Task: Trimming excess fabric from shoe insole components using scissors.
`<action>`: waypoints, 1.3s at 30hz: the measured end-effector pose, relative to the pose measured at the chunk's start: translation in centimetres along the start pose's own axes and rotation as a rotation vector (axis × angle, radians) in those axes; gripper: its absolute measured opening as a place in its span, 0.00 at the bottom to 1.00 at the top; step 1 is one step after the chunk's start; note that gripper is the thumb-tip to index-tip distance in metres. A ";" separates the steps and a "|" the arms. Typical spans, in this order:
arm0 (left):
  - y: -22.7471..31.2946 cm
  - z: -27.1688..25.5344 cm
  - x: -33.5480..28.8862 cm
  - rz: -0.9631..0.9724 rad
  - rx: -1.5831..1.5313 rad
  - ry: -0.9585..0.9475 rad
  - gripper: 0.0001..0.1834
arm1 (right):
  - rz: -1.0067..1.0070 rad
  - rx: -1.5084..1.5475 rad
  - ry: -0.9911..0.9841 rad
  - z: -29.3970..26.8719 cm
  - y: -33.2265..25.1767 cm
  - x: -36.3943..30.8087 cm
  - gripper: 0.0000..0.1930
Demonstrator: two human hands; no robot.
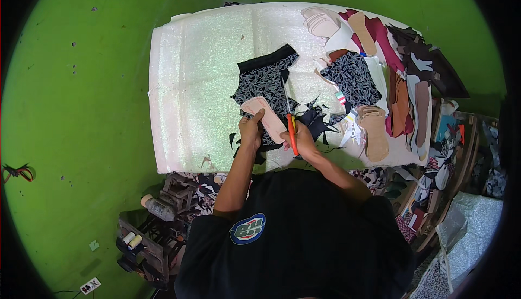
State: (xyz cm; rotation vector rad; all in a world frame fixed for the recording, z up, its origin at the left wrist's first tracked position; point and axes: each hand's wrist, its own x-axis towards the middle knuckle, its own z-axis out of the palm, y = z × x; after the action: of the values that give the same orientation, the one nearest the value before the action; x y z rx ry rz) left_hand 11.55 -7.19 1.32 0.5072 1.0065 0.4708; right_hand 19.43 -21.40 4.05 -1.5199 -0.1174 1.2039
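A beige insole-shaped piece [269, 121] lies slantwise over a black-and-grey patterned fabric [259, 84]. My left hand [250, 131] pinches its left side, thumb on top. Orange-handled scissors [292, 139] are in my right hand [304, 142], their blades pointing away from me over the fabric's right side. The fingers of that hand also touch the near end of the insole piece. Whether the scissor blades are apart is too small to tell. Black fabric scraps [315, 121] lie just right of the scissors.
A white, shiny-covered table [190, 93] carries the work. At its right are another patterned fabric piece [355, 79], stacked tan insole pieces [374, 136], pale insole pieces [321, 22] and brown strips [401, 103]. Wooden shelving [458, 163] stands right; thread spools [132, 240] sit lower left.
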 end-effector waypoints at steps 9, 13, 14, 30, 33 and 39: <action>0.2 -0.1 0.6 0.014 0.066 -0.001 0.08 | 0.030 0.059 0.001 -0.3 -0.1 -0.1 0.14; 0.4 -0.5 0.8 0.032 0.065 -0.058 0.11 | 0.102 -0.020 -0.072 -1.6 0.1 -0.6 0.17; 0.6 -0.5 0.8 0.033 0.063 -0.058 0.11 | 0.128 -0.004 -0.122 -2.1 0.3 -0.7 0.20; 1.3 -1.0 0.9 -0.026 0.153 -0.118 0.11 | 0.193 -0.372 -0.507 -6.4 0.0 -3.7 0.33; 1.1 -1.1 1.0 -0.008 0.145 -0.112 0.10 | 0.209 -0.337 -0.526 -6.3 0.5 -3.2 0.33; 1.3 -0.6 0.5 -0.011 0.145 -0.107 0.11 | 0.236 -0.298 -0.530 -5.7 0.2 -3.0 0.36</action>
State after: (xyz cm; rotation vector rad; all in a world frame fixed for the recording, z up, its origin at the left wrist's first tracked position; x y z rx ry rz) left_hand 11.03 -5.74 1.50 0.6493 0.9439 0.3582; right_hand 21.98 -27.28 4.83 -1.4564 -0.4987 1.8266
